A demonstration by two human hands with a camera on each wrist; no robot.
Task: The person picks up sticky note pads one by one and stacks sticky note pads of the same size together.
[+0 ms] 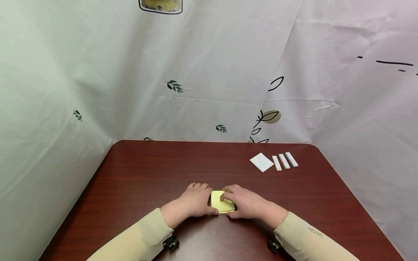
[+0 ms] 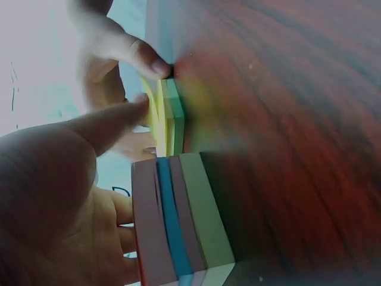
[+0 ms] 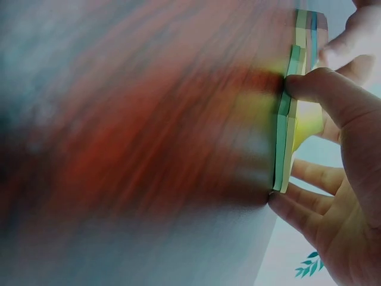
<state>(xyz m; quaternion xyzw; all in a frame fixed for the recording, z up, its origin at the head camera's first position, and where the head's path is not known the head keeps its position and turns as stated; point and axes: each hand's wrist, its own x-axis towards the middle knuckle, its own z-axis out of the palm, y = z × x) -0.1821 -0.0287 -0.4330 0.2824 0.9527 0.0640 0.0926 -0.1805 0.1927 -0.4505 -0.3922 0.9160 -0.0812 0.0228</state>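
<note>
A pad of sticky notes (image 1: 222,203), yellow on top and green beneath, lies at the middle of the table. My right hand (image 1: 249,203) grips it, thumb on the near edge, index finger bent onto the yellow top, other fingers at the far side. Yellow sheets (image 3: 308,124) bow up from the pad. Beside its left edge is my left hand (image 1: 195,201), its straight thumb reaching the yellow notes. Under that hand sits a taller mauve, blue and pale green stack of sticky notes (image 2: 172,220), hidden in the head view; the left fingers extend along its far side.
A white speckled square (image 1: 262,162) and three narrow white strips (image 1: 277,163) lie at the back right of the dark red table (image 1: 156,166). White cloth (image 1: 209,65) with leaf prints hangs behind and at the sides.
</note>
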